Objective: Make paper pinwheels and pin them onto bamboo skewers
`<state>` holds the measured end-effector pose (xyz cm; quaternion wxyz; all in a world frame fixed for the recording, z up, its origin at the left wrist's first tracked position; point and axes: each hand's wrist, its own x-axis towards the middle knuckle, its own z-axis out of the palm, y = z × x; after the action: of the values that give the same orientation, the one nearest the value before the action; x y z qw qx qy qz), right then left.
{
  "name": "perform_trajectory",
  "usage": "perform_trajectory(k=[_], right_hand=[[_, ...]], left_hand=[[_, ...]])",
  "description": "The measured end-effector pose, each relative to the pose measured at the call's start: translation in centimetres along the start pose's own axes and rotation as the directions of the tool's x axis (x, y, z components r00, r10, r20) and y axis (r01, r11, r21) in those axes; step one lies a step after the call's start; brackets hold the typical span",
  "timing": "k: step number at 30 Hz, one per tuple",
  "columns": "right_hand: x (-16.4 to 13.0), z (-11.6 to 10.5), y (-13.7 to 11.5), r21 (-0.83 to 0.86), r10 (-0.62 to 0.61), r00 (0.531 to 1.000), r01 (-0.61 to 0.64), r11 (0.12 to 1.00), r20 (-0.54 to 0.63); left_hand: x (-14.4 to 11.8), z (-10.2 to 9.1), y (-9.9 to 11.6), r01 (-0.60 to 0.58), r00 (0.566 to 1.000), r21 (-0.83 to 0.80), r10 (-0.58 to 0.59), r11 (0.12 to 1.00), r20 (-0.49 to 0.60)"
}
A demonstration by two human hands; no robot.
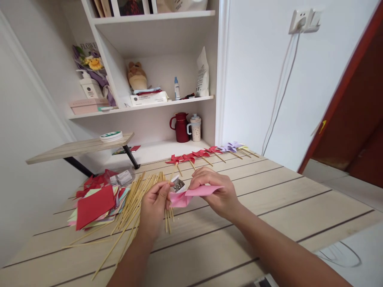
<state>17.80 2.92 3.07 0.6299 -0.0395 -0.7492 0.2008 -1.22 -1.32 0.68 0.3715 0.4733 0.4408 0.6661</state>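
Observation:
Above the table, a pink sheet of paper [184, 198], partly folded and curled, is held between my two hands. My left hand [155, 202] is closed, its thumb and fingers pinching the left edge of the paper. The fingers of my right hand [217, 190] are bent around the right part of the sheet, with some fingertips hidden behind it. Just behind the paper is a small white open box [178, 185] with small metal pieces. Thin wooden sticks [140, 199] lie in a loose pile by my left hand, several of them passing under the paper.
At left lie a stack of coloured paper squares [95, 208], red on top, and a clear plastic packet [123, 177]. Red paper pinwheels [191, 156] and purple pinwheels [231, 146] on sticks line the back edge. A raised wooden stand [79, 148] stands back left, before shelves.

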Motion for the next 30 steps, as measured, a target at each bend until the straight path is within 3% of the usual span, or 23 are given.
perform_trajectory(k=[4, 9, 20, 30], right_hand=[[0.1, 0.0, -0.1, 0.005, -0.007, 1.000, 0.007, 1.000, -0.004], [0.1, -0.1, -0.1, -0.009, -0.005, 1.000, 0.005, 1.000, -0.018], [0.4, -0.2, -0.1, -0.041, -0.010, 0.998, 0.007, 0.999, -0.055], [0.6, -0.3, -0.4, -0.058, -0.012, 0.998, 0.008, 0.998, -0.062]], left_hand=[[-0.4, 0.1, -0.1, -0.113, 0.992, 0.199, 0.120, 0.974, -0.025], [-0.6, -0.2, -0.1, -0.244, 0.963, 0.304, 0.268, 0.921, -0.040], [-1.0, -0.3, 0.8, -0.331, 0.941, 0.364, 0.332, 0.871, 0.061], [-1.5, 0.4, 1.5, -0.297, 0.952, 0.340, 0.303, 0.892, 0.036]])
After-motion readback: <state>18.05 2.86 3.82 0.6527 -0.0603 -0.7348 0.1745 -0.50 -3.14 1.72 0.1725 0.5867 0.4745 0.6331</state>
